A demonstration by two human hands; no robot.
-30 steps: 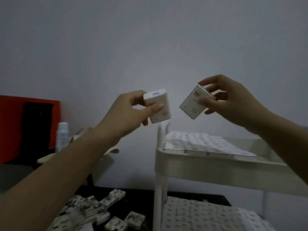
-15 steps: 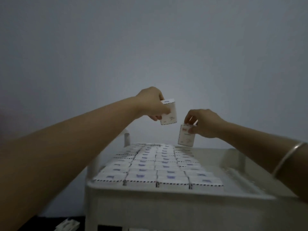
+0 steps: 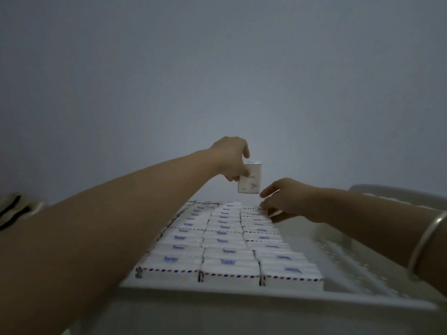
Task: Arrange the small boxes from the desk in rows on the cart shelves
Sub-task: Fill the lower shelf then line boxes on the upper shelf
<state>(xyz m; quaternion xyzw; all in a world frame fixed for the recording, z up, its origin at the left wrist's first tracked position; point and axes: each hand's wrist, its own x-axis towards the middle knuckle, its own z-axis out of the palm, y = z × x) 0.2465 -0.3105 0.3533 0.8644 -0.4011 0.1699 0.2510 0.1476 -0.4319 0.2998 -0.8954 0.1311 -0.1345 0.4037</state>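
Three rows of small boxes (image 3: 225,240) pack the cart shelf (image 3: 242,295). At the right row's far end the right hand (image 3: 289,199) touches them — grip impossible to tell. Beyond, the left hand (image 3: 231,160) pinches an upright box (image 3: 251,180) aloft.

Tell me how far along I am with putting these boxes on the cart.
Done: three columns of boxes fill the left part of the cart shelf. In hand: your left hand holds one box above the far end; your right hand is down at the right column's far end, its grip unclear. Left: the shelf's bare right side.
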